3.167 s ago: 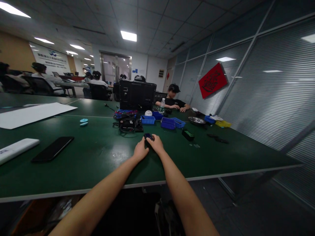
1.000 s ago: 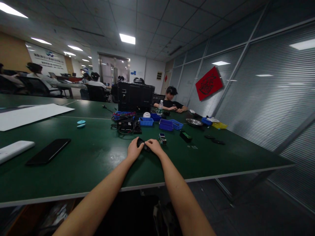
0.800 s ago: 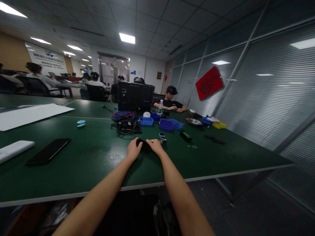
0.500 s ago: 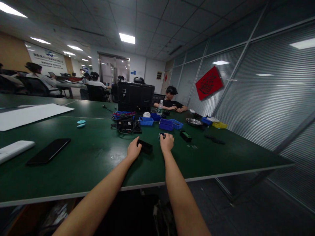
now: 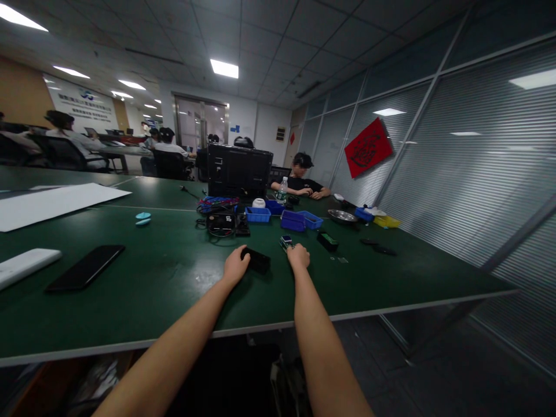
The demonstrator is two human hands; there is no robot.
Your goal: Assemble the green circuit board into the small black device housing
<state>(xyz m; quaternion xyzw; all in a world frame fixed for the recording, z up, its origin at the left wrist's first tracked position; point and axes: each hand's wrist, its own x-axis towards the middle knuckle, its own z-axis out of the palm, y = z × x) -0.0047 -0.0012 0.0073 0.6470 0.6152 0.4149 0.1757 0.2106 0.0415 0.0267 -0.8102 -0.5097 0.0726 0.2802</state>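
My left hand [image 5: 237, 263] is closed round the left end of a black rectangular case [image 5: 259, 260] that lies on the green table. To its right, my right hand [image 5: 299, 255] has its fingers bent at the near end of a small electronic module [image 5: 285, 240] with a screen-like top. The fingertips are partly hidden there, and the module's far end shows. Right of this hand lies another black case with a green top [image 5: 328, 241]. Small clear pieces [image 5: 343, 260] rest in front of that case.
Blue trays [image 5: 293, 220], a bundle of cables with a black device [image 5: 221, 223] and a monitor [image 5: 240, 171] stand further back. A metal bowl [image 5: 342, 216] and flat black pieces [image 5: 384, 250] are at right. A black phone [image 5: 87, 268] lies left. Another person [image 5: 302, 176] sits across.
My right hand has shifted slightly right and toward me, so more of the small electronic module shows. My left hand and the black case have hardly moved.
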